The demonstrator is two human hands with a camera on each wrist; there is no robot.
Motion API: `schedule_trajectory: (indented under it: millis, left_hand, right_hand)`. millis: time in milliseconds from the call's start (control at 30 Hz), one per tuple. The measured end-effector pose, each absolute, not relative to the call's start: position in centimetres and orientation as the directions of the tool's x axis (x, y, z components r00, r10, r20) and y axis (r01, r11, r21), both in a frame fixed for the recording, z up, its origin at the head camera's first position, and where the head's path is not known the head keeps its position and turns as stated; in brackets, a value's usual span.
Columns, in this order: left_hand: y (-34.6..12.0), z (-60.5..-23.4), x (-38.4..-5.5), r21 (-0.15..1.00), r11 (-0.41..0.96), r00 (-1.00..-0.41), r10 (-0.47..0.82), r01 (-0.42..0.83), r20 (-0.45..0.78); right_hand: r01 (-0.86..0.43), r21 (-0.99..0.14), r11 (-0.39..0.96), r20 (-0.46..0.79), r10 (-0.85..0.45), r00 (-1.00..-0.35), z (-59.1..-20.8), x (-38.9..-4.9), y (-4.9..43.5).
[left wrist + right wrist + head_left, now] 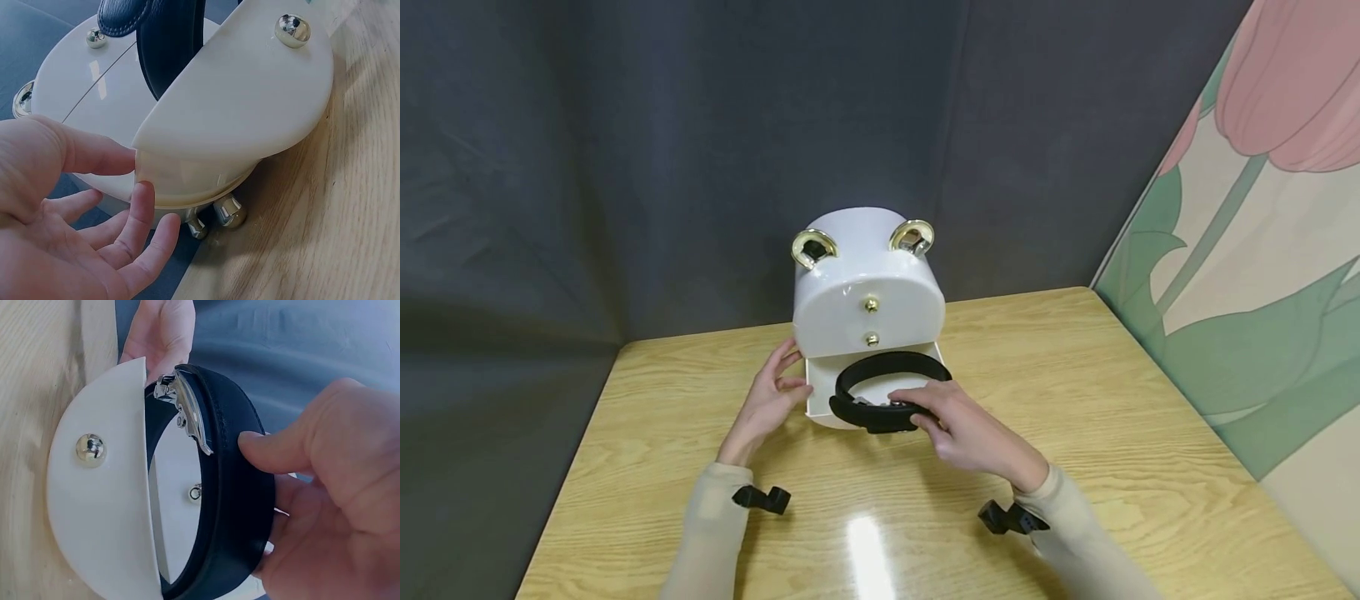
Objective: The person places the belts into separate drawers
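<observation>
A coiled black leather belt (891, 364) with a silver buckle (187, 406) is tilted in the pulled-out drawer (822, 385) of a white storage box (868, 287). My right hand (966, 425) pinches the coil's near right part, thumb on the outer face in the right wrist view. Part of the belt is hidden behind the drawer's half-round front (103, 487). On the drawer's left side, my left hand (767, 408) touches the edge with thumb and fingertips, the other fingers loosely spread. The drawer front carries a round, shiny knob (292, 30).
The box has two gold ring-shaped ears (814, 247) on top and gold knobs (871, 305) on its face. It stands at the back of a wooden table (1045, 375), before a dark curtain (760, 150). A flower-painted wall (1262, 267) borders the right.
</observation>
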State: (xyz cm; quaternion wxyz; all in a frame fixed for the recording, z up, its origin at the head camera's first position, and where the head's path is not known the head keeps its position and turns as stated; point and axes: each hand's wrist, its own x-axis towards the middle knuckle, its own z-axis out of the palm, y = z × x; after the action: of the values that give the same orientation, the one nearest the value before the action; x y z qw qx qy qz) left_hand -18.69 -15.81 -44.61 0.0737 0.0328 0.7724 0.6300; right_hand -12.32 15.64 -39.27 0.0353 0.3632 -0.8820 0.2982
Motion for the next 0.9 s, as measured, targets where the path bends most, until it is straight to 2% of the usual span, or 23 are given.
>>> schedule_trajectory:
  millis: [200, 900]
  left_hand:
    - [-15.8, -44.7, -18.8, 0.979, 0.2, -0.987, 0.145, -0.039, -0.069]
    - [-16.0, -44.8, -18.8, 0.979, 0.197, -0.987, 0.145, -0.044, -0.073]
  right_hand:
    - [-0.605, -0.561, 0.565, 0.247, -0.584, -0.773, -39.7, -12.8, 15.6]
    - [-0.535, -0.669, 0.515, 0.231, -0.54, -0.809, -40.8, -14.7, 15.0]
